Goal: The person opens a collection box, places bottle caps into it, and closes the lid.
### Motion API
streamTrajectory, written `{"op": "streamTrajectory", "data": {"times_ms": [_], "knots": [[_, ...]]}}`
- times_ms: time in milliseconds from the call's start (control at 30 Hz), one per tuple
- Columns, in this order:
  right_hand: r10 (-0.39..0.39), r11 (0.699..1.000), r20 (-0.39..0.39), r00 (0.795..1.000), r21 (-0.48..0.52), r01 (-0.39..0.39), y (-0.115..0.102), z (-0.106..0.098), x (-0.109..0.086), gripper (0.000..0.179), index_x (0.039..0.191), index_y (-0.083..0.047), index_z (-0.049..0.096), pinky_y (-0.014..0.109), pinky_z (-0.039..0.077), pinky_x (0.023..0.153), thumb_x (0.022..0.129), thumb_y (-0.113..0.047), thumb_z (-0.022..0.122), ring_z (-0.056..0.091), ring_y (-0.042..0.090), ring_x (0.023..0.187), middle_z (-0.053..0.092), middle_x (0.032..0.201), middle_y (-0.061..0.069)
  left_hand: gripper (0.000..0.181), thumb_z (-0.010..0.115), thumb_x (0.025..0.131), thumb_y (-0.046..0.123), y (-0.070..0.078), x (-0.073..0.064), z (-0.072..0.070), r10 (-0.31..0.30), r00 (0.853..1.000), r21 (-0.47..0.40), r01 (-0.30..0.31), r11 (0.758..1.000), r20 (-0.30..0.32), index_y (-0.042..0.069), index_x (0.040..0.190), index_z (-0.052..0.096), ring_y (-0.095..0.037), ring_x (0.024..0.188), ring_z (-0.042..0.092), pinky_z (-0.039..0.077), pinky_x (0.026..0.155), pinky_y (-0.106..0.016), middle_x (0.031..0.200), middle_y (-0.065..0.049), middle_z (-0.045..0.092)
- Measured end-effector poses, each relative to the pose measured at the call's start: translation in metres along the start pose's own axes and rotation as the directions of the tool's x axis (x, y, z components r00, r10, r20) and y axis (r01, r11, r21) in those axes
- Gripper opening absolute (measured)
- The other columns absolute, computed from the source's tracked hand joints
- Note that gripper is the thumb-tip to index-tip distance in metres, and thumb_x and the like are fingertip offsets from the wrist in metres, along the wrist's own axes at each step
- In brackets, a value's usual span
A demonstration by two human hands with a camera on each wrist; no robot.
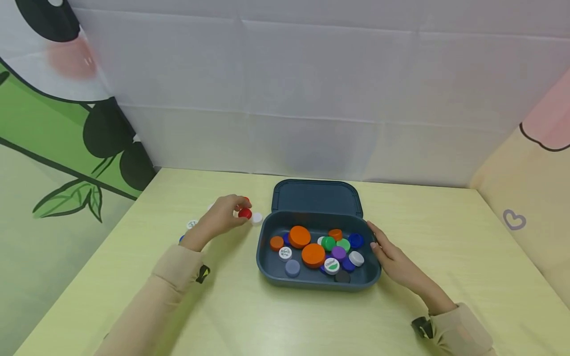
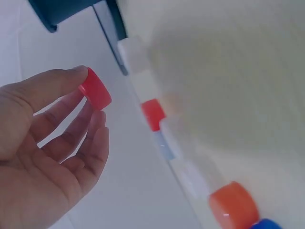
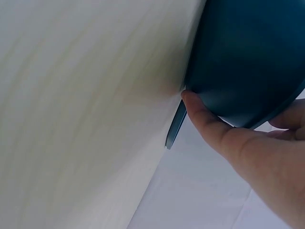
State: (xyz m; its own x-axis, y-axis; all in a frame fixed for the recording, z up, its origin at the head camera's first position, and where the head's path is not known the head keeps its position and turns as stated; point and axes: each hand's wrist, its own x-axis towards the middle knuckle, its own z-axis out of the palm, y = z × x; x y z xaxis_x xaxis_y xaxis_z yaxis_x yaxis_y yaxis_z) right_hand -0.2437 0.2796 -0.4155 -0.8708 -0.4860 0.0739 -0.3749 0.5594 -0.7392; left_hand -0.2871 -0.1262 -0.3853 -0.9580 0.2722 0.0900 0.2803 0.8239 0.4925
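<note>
My left hand [image 1: 222, 213] pinches a red bottle cap [image 2: 96, 89] between thumb and fingers, above the table left of a dark blue box [image 1: 318, 285]. Another red cap [image 2: 153, 114] stands on the table behind it, near a white cap [image 1: 257, 218]. The box lies with its lid [image 1: 317, 197] folded back. Inside are several caps, among them large orange caps [image 1: 313, 255], a purple cap [image 1: 338, 253] and a green cap [image 1: 328, 243]. My right hand [image 1: 394, 259] rests against the box's right side, fingers fairly straight along the outer wall, thumb by the rim.
Several more caps lie left of the box, partly hidden by my left hand in the head view; an orange cap [image 2: 233, 205] and a blue cap [image 2: 266, 224] show in the left wrist view. A pale cloth wall [image 1: 311, 99] stands behind the table [image 1: 276, 321].
</note>
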Motion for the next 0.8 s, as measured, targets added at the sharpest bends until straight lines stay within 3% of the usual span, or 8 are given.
{"op": "streamTrajectory", "data": {"times_ms": [200, 367, 567, 800], "knots": [[-0.002, 1.0, 0.003, 1.0, 0.005, 0.002, 0.001, 0.0, 0.0, 0.051, 0.145, -0.001, 0.012, 0.057, 0.022, 0.104, 0.1, -0.017, 0.03, 0.02, 0.047, 0.133, 0.018, 0.148, 0.028, 0.03, 0.068, 0.078, 0.008, 0.029, -0.005, -0.01, 0.047, 0.999, 0.031, -0.046, 0.998, -0.024, 0.001, 0.106, 0.062, -0.03, 0.094, 0.06, 0.05, 0.083, -0.041, 0.099, -0.012, 0.064], [0.0, 1.0, 0.009, 1.0, 0.013, 0.0, 0.0, -0.001, 0.0, 0.052, 0.145, -0.001, 0.011, 0.057, 0.022, 0.104, 0.1, -0.019, 0.03, 0.02, 0.048, 0.133, 0.017, 0.148, 0.027, 0.029, 0.069, 0.079, 0.01, 0.06, -0.012, -0.011, 0.079, 0.997, 0.015, -0.079, 0.997, 0.009, 0.004, 0.106, 0.062, -0.027, 0.094, 0.059, 0.052, 0.082, -0.037, 0.102, -0.009, 0.062], [0.004, 1.0, 0.011, 1.0, 0.014, -0.004, -0.001, -0.001, 0.0, 0.052, 0.145, -0.001, 0.011, 0.057, 0.022, 0.104, 0.1, -0.019, 0.03, 0.019, 0.047, 0.133, 0.017, 0.148, 0.027, 0.028, 0.07, 0.079, 0.015, 0.087, -0.015, 0.002, 0.098, 0.991, 0.062, -0.104, 0.993, 0.092, 0.009, 0.106, 0.063, -0.02, 0.094, 0.057, 0.053, 0.082, -0.031, 0.103, -0.005, 0.06], [0.012, 1.0, 0.011, 1.0, 0.017, -0.012, -0.004, -0.001, -0.001, 0.052, 0.146, -0.002, 0.011, 0.058, 0.021, 0.104, 0.1, -0.019, 0.029, 0.018, 0.048, 0.133, 0.016, 0.148, 0.028, 0.028, 0.071, 0.078, 0.015, 0.103, -0.016, 0.023, 0.149, 0.97, 0.088, -0.168, 0.982, 0.194, 0.01, 0.105, 0.064, -0.015, 0.086, 0.055, 0.052, 0.077, -0.024, 0.099, -0.003, 0.06]]}}
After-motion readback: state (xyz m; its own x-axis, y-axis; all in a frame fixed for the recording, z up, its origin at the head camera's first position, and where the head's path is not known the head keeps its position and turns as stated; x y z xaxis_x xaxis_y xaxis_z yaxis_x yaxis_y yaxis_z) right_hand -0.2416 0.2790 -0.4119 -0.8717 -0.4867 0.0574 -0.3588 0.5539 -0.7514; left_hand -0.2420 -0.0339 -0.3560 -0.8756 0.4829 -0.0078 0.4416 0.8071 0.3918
